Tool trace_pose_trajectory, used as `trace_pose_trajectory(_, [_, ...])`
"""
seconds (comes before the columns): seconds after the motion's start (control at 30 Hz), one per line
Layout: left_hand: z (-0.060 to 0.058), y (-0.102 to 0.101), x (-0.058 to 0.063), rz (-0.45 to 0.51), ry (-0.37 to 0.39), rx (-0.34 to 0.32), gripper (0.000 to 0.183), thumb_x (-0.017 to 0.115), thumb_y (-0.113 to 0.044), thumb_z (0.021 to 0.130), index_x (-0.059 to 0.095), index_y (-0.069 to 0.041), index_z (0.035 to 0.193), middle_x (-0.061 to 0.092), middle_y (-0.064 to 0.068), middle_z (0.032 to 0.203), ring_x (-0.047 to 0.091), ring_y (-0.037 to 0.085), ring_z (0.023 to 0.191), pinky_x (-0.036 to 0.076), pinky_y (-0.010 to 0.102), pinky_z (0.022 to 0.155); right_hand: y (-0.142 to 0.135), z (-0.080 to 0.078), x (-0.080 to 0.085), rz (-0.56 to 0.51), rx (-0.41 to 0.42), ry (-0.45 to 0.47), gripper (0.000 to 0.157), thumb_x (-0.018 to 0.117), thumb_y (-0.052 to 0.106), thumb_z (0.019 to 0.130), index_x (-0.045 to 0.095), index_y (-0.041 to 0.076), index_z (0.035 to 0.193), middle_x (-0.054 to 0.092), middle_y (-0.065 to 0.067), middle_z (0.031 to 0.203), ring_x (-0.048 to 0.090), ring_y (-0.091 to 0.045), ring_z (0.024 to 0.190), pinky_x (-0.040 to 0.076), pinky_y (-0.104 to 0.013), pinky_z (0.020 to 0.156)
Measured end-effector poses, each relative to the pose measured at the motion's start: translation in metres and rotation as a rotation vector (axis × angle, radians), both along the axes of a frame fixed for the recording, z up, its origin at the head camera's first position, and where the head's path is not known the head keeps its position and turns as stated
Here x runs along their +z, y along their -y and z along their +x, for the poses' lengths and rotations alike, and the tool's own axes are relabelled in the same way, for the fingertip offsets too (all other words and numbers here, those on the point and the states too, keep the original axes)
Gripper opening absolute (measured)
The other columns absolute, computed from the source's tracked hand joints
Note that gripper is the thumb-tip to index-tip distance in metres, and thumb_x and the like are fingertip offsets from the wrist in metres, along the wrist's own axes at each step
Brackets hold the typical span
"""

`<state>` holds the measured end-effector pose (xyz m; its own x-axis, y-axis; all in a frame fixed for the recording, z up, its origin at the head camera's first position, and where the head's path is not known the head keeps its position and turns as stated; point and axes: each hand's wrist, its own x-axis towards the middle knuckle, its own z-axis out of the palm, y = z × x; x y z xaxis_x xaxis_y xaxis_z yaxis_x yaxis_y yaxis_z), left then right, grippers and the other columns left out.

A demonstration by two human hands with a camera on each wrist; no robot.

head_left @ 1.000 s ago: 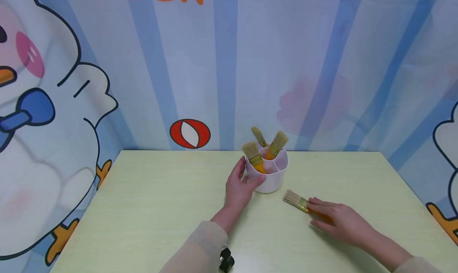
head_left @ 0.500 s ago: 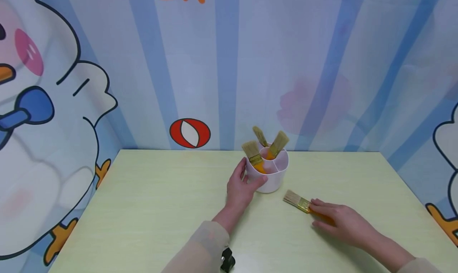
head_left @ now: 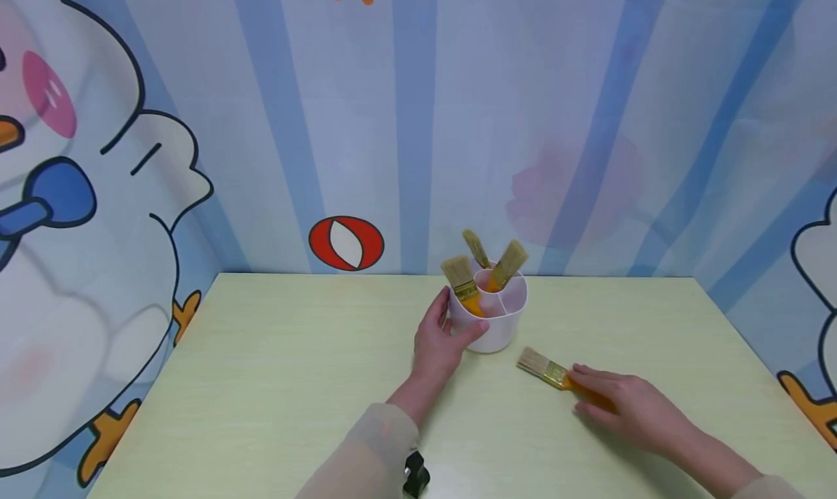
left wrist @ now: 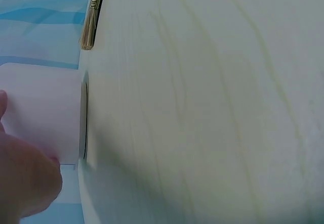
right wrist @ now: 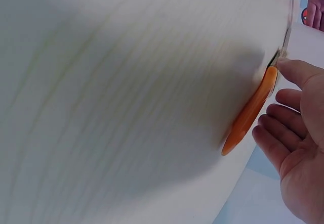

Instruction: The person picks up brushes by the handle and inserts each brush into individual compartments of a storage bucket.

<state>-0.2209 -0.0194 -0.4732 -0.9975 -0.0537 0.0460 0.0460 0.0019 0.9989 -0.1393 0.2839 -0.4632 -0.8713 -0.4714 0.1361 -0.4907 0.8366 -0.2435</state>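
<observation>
In the head view a white cup-shaped holder with dividers (head_left: 498, 333) stands on the table. My left hand (head_left: 439, 343) grips its left side, thumb across the front. Three paintbrushes stand in it bristles up, among them a wide brush at the front left (head_left: 463, 280) and one in the round middle section (head_left: 508, 265). Another paintbrush (head_left: 548, 372) lies on the table, its bristles toward the holder. My right hand (head_left: 631, 412) is over its orange handle; in the right wrist view the fingers are loosely extended beside the handle (right wrist: 248, 115), not wrapped round it.
The pale wooden table (head_left: 294, 368) reaches back to a blue striped cartoon backdrop (head_left: 451, 121), close behind the holder. A small black object (head_left: 415, 474) shows beside the left sleeve (head_left: 366, 452).
My right hand has shifted slightly to the right along the lying paintbrush, uncovering more of its orange handle. My left hand keeps its grip on the holder.
</observation>
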Motion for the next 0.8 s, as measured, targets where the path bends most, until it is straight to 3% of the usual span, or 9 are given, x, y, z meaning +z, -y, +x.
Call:
trace_pose_trajectory(0.43, [0.000,0.001,0.001,0.014,0.007,-0.021,0.090,0.089,-0.020,0.089,0.041,-0.009,0.165,0.041,0.008,0.170,0.038,0.028,0.157,0.041,0.042,0.122,-0.001,-0.003,-0.004,0.012,-0.044,-0.005,0.051,0.084,0.033,0.094,0.074,0.004,0.135,0.073,-0.017,0.134,0.074,-0.038,0.115,0.062,-0.057,0.094])
trace_pose_trajectory(0.57, [-0.001,0.001,0.001,0.008,0.020,-0.026,0.091,0.089,-0.022,0.089,0.041,-0.011,0.165,0.040,0.006,0.170,0.038,0.027,0.158,0.040,0.042,0.122,0.001,-0.002,-0.006,0.001,-0.029,-0.036,0.051,0.083,0.031,0.094,0.073,0.007,0.138,0.072,-0.015,0.137,0.074,-0.036,0.117,0.062,-0.055,0.094])
trace_pose_trajectory(0.8, [0.000,0.002,0.001,-0.005,0.015,-0.027,0.090,0.089,-0.023,0.090,0.041,-0.010,0.165,0.040,0.007,0.170,0.038,0.028,0.158,0.041,0.042,0.122,0.006,-0.002,-0.013,0.004,0.068,-0.151,0.046,0.086,0.021,0.091,0.075,0.009,0.134,0.074,-0.012,0.135,0.075,-0.031,0.114,0.065,-0.049,0.089])
